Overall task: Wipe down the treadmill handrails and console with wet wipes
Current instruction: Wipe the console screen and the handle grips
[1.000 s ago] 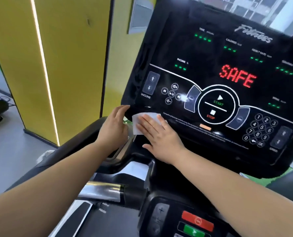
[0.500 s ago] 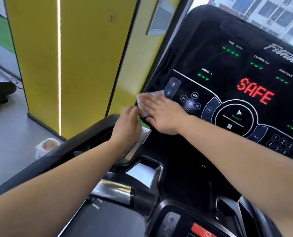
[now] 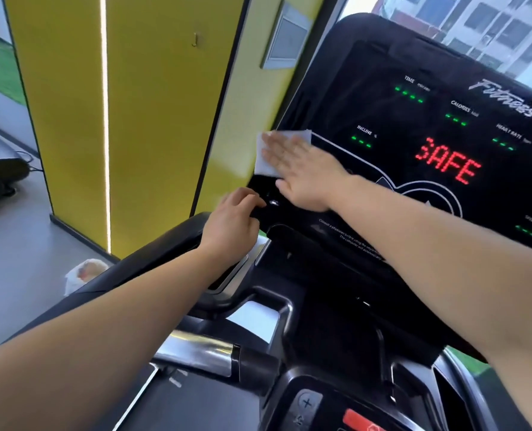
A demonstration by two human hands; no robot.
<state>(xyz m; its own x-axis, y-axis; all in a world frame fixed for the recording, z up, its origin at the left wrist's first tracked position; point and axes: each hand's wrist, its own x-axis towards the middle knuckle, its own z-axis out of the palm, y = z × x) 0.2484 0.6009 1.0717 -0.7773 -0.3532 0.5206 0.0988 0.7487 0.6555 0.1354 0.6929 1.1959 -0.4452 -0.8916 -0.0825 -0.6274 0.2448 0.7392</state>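
Observation:
The black treadmill console fills the upper right and shows red "SAFE" letters and green readouts. My right hand lies flat with straight fingers on a white wet wipe, pressing it against the console's left edge. My left hand rests with curled fingers on the console's lower left corner, just below the wipe. The black left handrail runs down from under that hand toward the lower left. A chrome grip bar sits below the console.
A yellow wall panel with a lit strip stands left of the treadmill. A white bag lies on the grey floor beside the handrail. Lower control buttons and a red button sit at the bottom.
My right hand has slid the wipe upward along the console's left edge, from the lower corner past the incline buttons. My left hand has stayed at the lower left corner.

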